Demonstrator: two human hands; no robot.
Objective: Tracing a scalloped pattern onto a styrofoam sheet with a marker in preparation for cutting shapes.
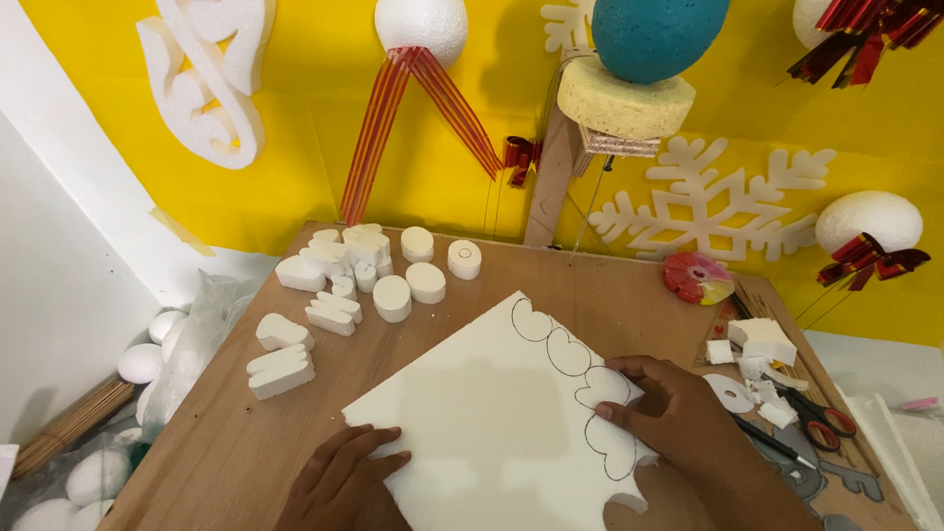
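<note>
Foam sheet [492, 413]: white, lying flat on the wooden table [236, 442] — penciled scallop outlines run along its 3 o'clock edge.
Left hand [344, 477]: fingers spread, pressing flat on the sheet's 7 o'clock corner.
Right hand [669, 413]: fingertips pinching the scalloped edge.
Cut foam shapes [364, 275]: clustered at 11 o'clock.
Scissors [821, 418]: at 3 o'clock — well apart from the sheet.
</note>
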